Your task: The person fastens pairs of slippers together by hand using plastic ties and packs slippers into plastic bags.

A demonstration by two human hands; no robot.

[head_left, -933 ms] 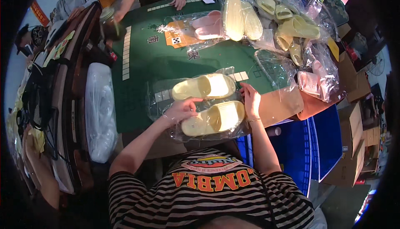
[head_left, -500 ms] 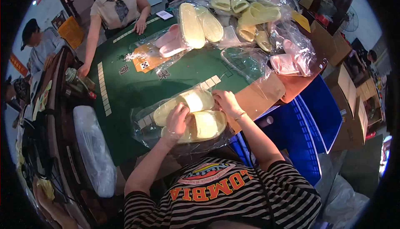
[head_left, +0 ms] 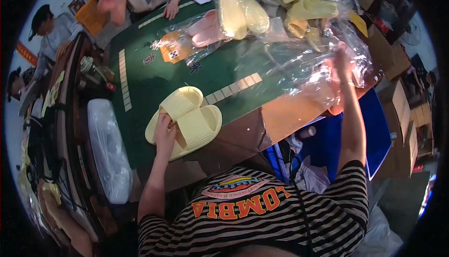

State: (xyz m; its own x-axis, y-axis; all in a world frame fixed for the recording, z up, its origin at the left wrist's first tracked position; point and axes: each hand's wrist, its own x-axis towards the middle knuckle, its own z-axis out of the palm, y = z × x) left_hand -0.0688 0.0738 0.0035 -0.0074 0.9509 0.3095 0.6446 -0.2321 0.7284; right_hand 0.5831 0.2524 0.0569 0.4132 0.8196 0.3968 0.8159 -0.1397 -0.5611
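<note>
Pale yellow slippers (head_left: 201,123), one pair, near left on the green table (head_left: 159,81), long axes slanting near-left to far-right; left hand (head_left: 164,128), the nearer, holding the far one at its strap, its mate to the right. Right hand (head_left: 342,63), well apart at right among clear plastic (head_left: 299,72), blurred, grip indeterminable. Beyond: bagged slippers (head_left: 232,16).

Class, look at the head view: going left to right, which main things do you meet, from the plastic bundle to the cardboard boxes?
Plastic bundle → unbagged yellow slippers → right hand → cardboard boxes.
</note>
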